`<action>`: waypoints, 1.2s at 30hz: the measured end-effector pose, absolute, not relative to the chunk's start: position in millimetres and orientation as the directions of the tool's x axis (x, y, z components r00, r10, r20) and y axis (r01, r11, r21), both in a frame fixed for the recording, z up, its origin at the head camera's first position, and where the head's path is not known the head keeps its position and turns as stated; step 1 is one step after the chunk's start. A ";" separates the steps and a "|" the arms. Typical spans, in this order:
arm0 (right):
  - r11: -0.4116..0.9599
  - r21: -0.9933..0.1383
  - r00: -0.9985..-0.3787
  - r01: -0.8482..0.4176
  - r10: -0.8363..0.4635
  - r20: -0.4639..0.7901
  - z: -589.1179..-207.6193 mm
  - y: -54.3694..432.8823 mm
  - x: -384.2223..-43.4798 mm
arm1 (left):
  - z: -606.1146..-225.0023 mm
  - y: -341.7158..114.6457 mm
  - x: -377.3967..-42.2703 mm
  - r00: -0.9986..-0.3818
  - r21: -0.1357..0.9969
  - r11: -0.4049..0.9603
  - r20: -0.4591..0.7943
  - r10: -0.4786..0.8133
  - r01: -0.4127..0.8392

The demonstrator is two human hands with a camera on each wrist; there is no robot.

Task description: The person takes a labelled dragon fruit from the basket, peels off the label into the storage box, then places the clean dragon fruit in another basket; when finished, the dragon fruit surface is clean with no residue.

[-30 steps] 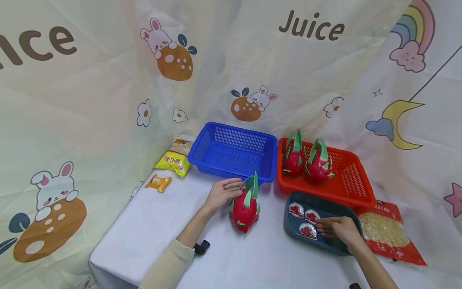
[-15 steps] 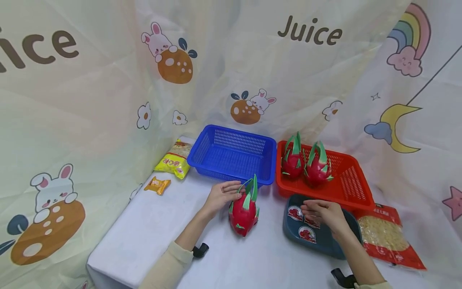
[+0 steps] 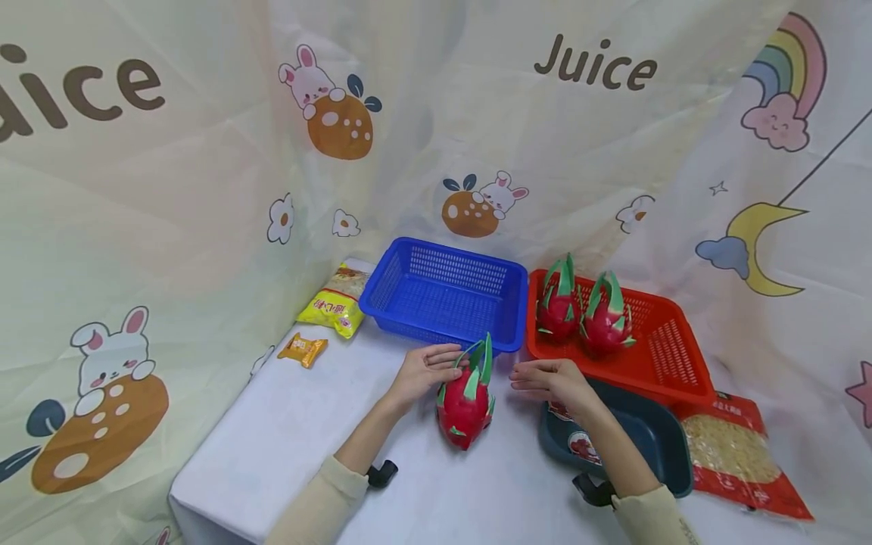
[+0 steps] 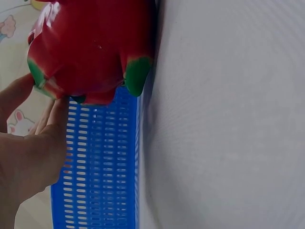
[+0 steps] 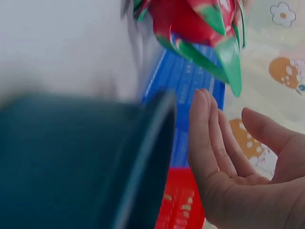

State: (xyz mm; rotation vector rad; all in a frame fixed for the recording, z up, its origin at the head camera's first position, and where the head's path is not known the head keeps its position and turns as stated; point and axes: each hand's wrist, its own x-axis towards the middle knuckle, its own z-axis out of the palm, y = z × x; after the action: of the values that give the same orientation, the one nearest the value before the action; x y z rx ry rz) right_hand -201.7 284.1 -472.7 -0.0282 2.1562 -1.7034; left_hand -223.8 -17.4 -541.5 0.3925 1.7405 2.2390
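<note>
A dragon fruit (image 3: 465, 409) with green leaf tips rests on the white table. My left hand (image 3: 415, 378) is at its left side, fingers fairly straight and fingertips against the fruit near its leaves. In the left wrist view, the fingers (image 4: 47, 125) meet the lower edge of the dragon fruit (image 4: 95, 47). To the right of the fruit, my right hand (image 3: 562, 386) hovers with straight fingers and holds nothing, apart from the fruit. Beneath the right forearm is a dark teal tray (image 3: 671, 446) with round stickers in it, partly hidden by the arm.
A blue basket (image 3: 446, 303) stands behind the hands. Beside it, a red basket (image 3: 657, 341) holds two dragon fruits (image 3: 605, 322). A red-and-clear food bag (image 3: 736, 446) lies at right. At left lie a yellow food bag (image 3: 334, 303) and an orange-wrapped snack (image 3: 303, 350).
My right hand has lifted from the stickers in the teal tray and moved left toward the dragon fruit. The left hand and the fruit have hardly moved.
</note>
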 end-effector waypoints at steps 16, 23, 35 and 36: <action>0.157 -0.961 -0.932 0.230 -0.249 -0.264 -491.6 238.7 -215.3 | -537.1 -20.1 -223.0 -0.926 0.976 -0.213 0.040 0.375 -0.044; 0.043 -0.962 -0.929 0.268 -0.251 -0.270 -501.0 232.5 -215.3 | -537.8 -19.4 -225.6 -0.925 0.975 -0.220 0.054 0.375 -0.032; 0.004 -0.959 -0.944 0.282 -0.174 -0.279 -475.1 231.3 -208.7 | -536.8 -19.5 -228.1 -0.937 0.952 -0.305 0.070 0.342 -0.040; 0.001 -0.962 -0.949 0.272 -0.168 -0.268 -470.2 234.3 -207.7 | -536.4 -18.2 -228.4 -0.937 0.947 -0.319 0.073 0.341 -0.042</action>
State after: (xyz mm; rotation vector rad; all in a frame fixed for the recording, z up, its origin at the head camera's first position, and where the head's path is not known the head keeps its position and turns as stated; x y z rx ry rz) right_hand -207.7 234.3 -470.2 0.1079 1.9765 -2.0207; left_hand -228.4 -18.2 -536.4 0.3822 1.6687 2.3429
